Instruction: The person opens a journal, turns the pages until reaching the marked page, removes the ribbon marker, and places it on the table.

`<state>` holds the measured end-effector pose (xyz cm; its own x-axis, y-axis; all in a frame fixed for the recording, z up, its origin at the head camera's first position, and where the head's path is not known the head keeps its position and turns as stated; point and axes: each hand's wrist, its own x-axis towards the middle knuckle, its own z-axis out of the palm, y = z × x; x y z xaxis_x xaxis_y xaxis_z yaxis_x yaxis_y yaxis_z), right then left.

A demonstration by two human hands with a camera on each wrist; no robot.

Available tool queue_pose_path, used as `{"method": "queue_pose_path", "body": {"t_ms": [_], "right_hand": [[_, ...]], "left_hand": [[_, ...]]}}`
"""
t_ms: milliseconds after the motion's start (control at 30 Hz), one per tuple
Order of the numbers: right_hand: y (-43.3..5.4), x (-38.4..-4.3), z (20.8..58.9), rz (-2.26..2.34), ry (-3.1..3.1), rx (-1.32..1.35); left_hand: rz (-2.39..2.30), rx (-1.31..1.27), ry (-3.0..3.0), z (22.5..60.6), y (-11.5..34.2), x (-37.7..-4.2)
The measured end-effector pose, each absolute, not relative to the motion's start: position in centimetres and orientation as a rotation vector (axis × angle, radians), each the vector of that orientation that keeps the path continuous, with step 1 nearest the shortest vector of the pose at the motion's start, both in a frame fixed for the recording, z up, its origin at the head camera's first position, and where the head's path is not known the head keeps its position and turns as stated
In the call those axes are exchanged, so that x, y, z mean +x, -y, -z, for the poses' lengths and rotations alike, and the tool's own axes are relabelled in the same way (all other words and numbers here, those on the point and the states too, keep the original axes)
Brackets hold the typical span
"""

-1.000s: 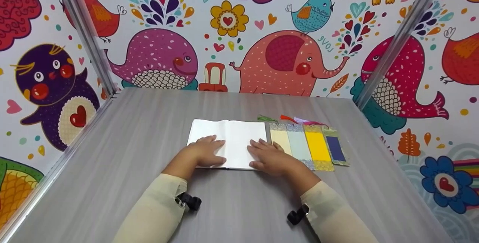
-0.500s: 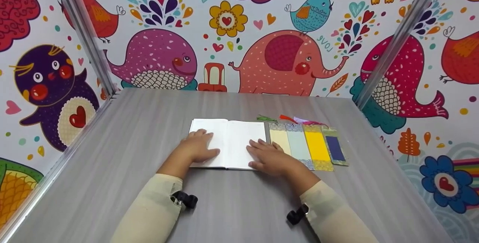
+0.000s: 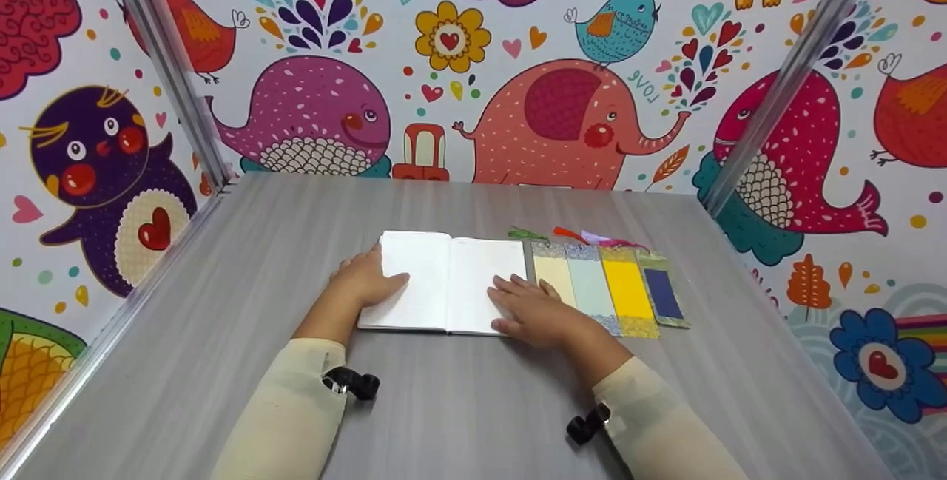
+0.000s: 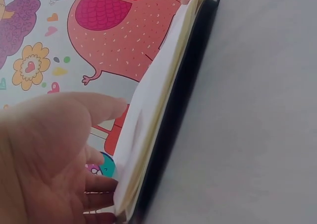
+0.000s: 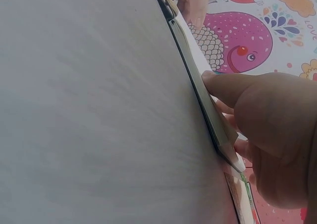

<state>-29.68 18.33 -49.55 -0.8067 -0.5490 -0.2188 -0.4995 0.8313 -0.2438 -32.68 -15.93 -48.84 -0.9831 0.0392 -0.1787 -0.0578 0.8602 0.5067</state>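
Note:
An open notebook (image 3: 418, 288) with blank white pages and a dark cover lies on the grey table. My left hand (image 3: 364, 278) is at its left edge, the thumb reaching over the left page. In the left wrist view, the fingers of the left hand (image 4: 49, 154) meet the page edges, with the thumb held apart from them. My right hand (image 3: 534, 310) rests on the right page with its fingers extended. In the right wrist view, the right hand's thumb (image 5: 230, 89) lies at the lower page edge.
Right of the notebook, several tasselled bookmarks lie side by side: cream (image 3: 556, 273), pale blue (image 3: 590, 284), yellow (image 3: 627, 284) and dark blue (image 3: 663, 293). Grey table (image 3: 473, 421) surrounds them. Metal posts (image 3: 181, 88) and printed walls (image 3: 510, 36) stand behind.
My left hand has slid leftward from the middle of the left page to its outer edge, uncovering most of that page. The right hand has stayed in place.

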Motion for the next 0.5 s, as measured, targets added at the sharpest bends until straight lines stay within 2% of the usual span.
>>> {"method": "queue_pose_path", "body": {"t_ms": [500], "right_hand": [[-18.2, -29.7, 49.5, 0.247, -2.737, -0.785]], "left_hand": [[-0.949, -0.054, -2.793, 47.7, 15.4, -32.5]]}}
